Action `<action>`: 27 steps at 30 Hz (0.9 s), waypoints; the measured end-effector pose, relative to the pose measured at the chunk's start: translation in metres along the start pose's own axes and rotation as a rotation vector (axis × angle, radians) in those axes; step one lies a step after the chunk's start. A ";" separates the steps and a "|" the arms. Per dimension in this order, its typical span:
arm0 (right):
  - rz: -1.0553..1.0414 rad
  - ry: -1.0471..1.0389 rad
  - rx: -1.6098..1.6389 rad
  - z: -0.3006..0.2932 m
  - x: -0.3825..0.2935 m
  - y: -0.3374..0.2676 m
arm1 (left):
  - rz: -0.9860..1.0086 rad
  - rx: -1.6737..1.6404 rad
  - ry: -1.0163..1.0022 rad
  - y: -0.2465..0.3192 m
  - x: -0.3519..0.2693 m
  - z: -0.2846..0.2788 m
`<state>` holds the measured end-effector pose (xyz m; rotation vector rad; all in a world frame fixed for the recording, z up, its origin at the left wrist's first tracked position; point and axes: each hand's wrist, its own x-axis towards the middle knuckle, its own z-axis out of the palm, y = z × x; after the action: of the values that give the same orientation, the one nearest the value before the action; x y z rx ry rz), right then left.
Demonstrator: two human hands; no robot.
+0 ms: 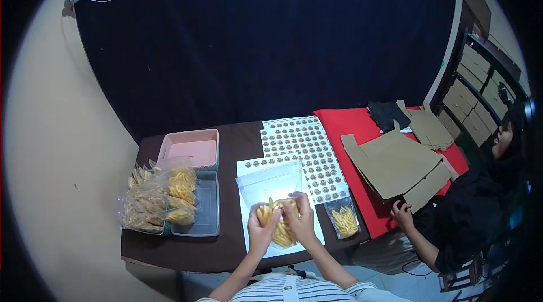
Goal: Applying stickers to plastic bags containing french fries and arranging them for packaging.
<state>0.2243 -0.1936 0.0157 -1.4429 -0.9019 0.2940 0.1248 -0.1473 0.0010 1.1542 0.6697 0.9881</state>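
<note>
A clear plastic bag of yellow stick-shaped snacks (283, 236) is held between my two hands, over a sheet of round stickers. My left hand (261, 227) grips its left side, and my right hand (302, 221) holds the right side, both thumbs near a round sticker on the bag. The bag's upper part (271, 179) is unfilled and spreads away from me. Beyond it and to the right lie more sheets of round stickers (297, 136). Another bag of yellow snacks (344, 221) rests at the right, by the sheets' corner.
Several snack bags (146, 204) fill a clear bin at left and overlap a second clear plastic bin (205, 208). Behind stands a pink basket (191, 147). At right, a co-worker (466, 217) handles a flat cardboard box (398, 162) on a red cloth (339, 121).
</note>
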 end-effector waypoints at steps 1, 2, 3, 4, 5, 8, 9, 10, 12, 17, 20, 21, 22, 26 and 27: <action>0.001 0.000 0.002 0.002 -0.001 0.001 | 0.000 0.002 0.001 0.002 0.003 -0.001; 0.001 -0.024 0.011 0.004 -0.001 0.001 | 0.018 0.012 0.008 0.003 0.007 -0.004; 0.001 -0.047 0.020 0.005 -0.001 -0.001 | 0.035 0.021 0.015 0.004 0.009 -0.006; 0.000 -0.043 0.018 0.004 -0.001 -0.001 | 0.036 0.020 0.010 0.007 0.008 -0.003; 0.008 -0.020 0.019 0.006 -0.001 0.000 | 0.029 0.009 -0.015 0.011 0.007 -0.002; -0.003 0.010 -0.009 0.009 -0.002 0.001 | 0.041 0.042 -0.051 0.005 0.008 -0.008; 0.021 0.034 -0.017 0.011 -0.002 0.001 | 0.051 0.050 -0.060 0.003 0.009 -0.010; 0.047 0.057 -0.026 0.013 -0.002 0.001 | 0.059 0.059 -0.068 0.002 0.010 -0.013; 0.051 0.077 -0.065 0.016 0.003 0.003 | 0.045 -0.014 -0.098 -0.002 0.012 -0.017; -0.001 0.113 -0.073 0.024 0.011 0.003 | 0.087 0.081 -0.099 -0.002 0.021 -0.021; 0.109 0.009 -0.029 0.027 0.021 -0.004 | 0.060 0.059 -0.067 -0.003 0.021 -0.028; 0.159 -0.041 -0.009 0.027 0.019 0.002 | 0.027 0.063 -0.058 -0.002 0.026 -0.029; 0.208 -0.089 0.011 0.027 0.014 0.010 | 0.034 0.059 -0.062 0.000 0.028 -0.030; 0.188 -0.236 0.079 0.033 0.008 0.016 | -0.048 0.147 -0.062 -0.003 0.033 -0.046; 0.189 -0.236 0.079 0.035 0.006 0.018 | -0.017 0.109 -0.024 -0.003 0.032 -0.048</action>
<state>0.2109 -0.1613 -0.0028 -1.4418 -0.9324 0.6453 0.0990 -0.0987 -0.0149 1.2519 0.7207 0.9308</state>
